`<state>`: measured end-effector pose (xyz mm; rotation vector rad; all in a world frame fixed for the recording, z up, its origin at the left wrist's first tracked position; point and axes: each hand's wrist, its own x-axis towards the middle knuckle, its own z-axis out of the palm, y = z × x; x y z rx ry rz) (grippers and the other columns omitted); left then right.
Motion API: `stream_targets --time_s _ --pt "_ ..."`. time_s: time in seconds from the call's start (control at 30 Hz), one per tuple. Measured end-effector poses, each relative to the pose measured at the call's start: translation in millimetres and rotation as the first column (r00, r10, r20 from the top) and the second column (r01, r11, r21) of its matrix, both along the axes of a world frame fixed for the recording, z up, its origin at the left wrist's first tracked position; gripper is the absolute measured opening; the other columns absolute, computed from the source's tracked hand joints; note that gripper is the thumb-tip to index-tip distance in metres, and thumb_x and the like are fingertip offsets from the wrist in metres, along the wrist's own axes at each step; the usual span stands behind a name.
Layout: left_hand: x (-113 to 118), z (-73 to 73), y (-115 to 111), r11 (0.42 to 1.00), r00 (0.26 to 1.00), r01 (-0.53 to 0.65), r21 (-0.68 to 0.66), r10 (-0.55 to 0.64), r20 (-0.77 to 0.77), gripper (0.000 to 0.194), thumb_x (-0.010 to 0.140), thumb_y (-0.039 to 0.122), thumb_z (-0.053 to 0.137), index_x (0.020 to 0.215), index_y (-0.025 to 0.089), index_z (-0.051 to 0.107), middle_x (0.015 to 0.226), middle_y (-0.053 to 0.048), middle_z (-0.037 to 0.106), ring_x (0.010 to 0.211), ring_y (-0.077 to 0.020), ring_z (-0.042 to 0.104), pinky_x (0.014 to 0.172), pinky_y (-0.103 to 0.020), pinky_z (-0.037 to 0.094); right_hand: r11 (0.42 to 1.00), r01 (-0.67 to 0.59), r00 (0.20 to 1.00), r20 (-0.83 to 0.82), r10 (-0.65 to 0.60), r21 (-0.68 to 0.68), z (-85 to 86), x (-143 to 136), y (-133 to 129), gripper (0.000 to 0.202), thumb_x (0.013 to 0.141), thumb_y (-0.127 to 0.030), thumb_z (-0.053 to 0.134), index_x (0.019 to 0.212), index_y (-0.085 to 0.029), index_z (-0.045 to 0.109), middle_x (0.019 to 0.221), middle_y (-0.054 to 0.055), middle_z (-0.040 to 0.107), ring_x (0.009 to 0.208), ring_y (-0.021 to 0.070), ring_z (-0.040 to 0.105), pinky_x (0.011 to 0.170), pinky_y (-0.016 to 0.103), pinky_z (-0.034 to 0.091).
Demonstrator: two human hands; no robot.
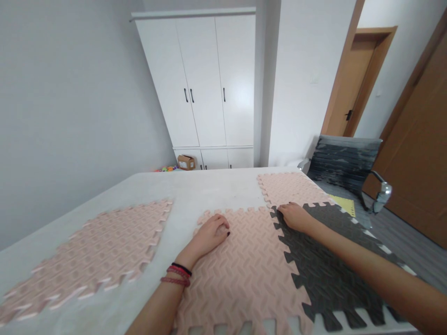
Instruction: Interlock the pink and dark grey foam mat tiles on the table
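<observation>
My left hand (211, 231) rests on the left part of a pink foam mat tile (247, 274). Its fingers are loosely curled, with a gap between thumb and fingertips and nothing between them. A dark grey foam mat tile (321, 260) lies to the right, its toothed edge meeting the pink tile's edge along a seam. At the far left corner of the grey tile is my right hand (293, 217), fingers bunched and bent down onto it. Behind, another pink foam tile (289, 186) borders the grey one. What lies under my right fingertips is hidden.
A separate pink foam tile (104, 246) lies on the left of the white table (213, 186). Past the right edge stand a chair (344, 163) and a yellow sheet-like piece (344, 204). A white wardrobe (209, 83) and a cardboard box (186, 162) are behind the table.
</observation>
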<state>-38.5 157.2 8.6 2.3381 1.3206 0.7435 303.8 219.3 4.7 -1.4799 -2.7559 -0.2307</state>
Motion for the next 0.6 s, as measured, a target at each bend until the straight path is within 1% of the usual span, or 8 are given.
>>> stream_targets --time_s 0.1,0.17,0.23,0.3,0.37,0.47,0.53,0.6 --pt "-0.1 1.3 -1.5 1.000 1.000 0.000 0.000 0.000 -0.002 0.016 0.076 0.019 0.052 0.090 0.021 0.060 0.101 -0.005 0.059 0.099 -0.0199 0.054 0.093 -0.035 0.041 0.999 -0.004 0.999 -0.045 0.002 -0.050 1.6 11.4 3.1 0.038 0.085 -0.015 0.038 0.118 -0.014 0.057 0.120 0.014 0.061 0.111 0.0222 0.056 0.100 0.040 0.035" --pt "0.3 2.2 -2.2 1.000 1.000 -0.001 -0.001 0.001 -0.008 0.016 0.076 0.019 0.052 0.090 0.021 0.060 0.102 -0.005 0.058 0.100 -0.0200 0.054 0.094 -0.035 0.041 0.998 0.056 0.996 -0.072 -0.059 -0.039 -2.2 29.6 5.8 0.039 0.088 -0.023 0.039 0.124 -0.017 0.053 0.130 0.011 0.055 0.119 0.0226 0.051 0.106 0.046 0.029" --pt "0.8 3.1 -2.6 1.000 1.000 -0.001 -0.003 0.001 -0.017 0.016 0.076 0.018 0.052 0.090 0.021 0.060 0.102 -0.005 0.058 0.101 -0.0200 0.054 0.094 -0.035 0.041 0.974 0.221 0.973 -0.077 -0.217 0.049 -9.4 54.5 8.9 0.039 0.091 -0.029 0.036 0.123 -0.015 0.053 0.132 0.013 0.054 0.121 0.0250 0.049 0.107 0.052 0.025" --pt "1.3 3.7 -2.7 1.000 1.000 0.000 -0.007 -0.001 -0.025 0.017 0.075 0.017 0.053 0.089 0.021 0.060 0.103 -0.005 0.058 0.101 -0.0199 0.054 0.094 -0.034 0.040 0.911 0.399 0.916 -0.079 -0.392 0.103 -18.4 82.1 12.3 0.041 0.092 -0.032 0.034 0.120 -0.011 0.056 0.126 0.017 0.057 0.116 0.0273 0.053 0.105 0.052 0.028" --pt "1.5 4.0 -2.4 1.000 1.000 0.001 -0.009 -0.001 -0.029 0.017 0.074 0.017 0.052 0.089 0.021 0.060 0.103 -0.005 0.058 0.102 -0.0199 0.053 0.095 -0.034 0.040 0.885 0.464 0.883 -0.090 -0.460 0.040 -26.5 107.8 16.0 0.044 0.092 -0.036 0.034 0.120 -0.010 0.057 0.123 0.017 0.058 0.113 0.0270 0.055 0.101 0.046 0.035" --pt "1.1 3.7 -2.0 1.000 0.999 0.008 0.002 -0.008 -0.031 0.018 0.075 0.017 0.052 0.090 0.021 0.060 0.103 -0.005 0.057 0.102 -0.0199 0.053 0.095 -0.034 0.040 0.922 0.375 0.913 -0.131 -0.385 -0.096 -31.8 136.2 23.0 0.049 0.091 -0.041 0.036 0.126 -0.012 0.055 0.130 0.013 0.055 0.117 0.0242 0.053 0.099 0.037 0.040" --pt "0.6 3.3 -2.0 1.000 0.999 0.009 0.004 -0.008 -0.032 0.018 0.075 0.017 0.053 0.091 0.021 0.060 0.103 -0.005 0.057 0.102 -0.0199 0.053 0.095 -0.035 0.040 0.942 0.309 0.937 -0.131 -0.325 -0.128 -31.5 148.0 28.8 0.049 0.090 -0.041 0.037 0.128 -0.015 0.055 0.133 0.010 0.053 0.120 0.0238 0.050 0.101 0.037 0.039" --pt "0.3 2.8 -2.2 1.000 0.999 0.005 0.000 -0.005 -0.034 0.018 0.075 0.017 0.052 0.091 0.020 0.060 0.103 -0.005 0.057 0.102 -0.0199 0.053 0.095 -0.035 0.040 0.946 0.286 0.946 -0.115 -0.304 -0.151 -31.7 156.2 34.1 0.048 0.089 -0.041 0.038 0.126 -0.017 0.056 0.134 0.009 0.053 0.121 0.0245 0.049 0.102 0.038 0.038"
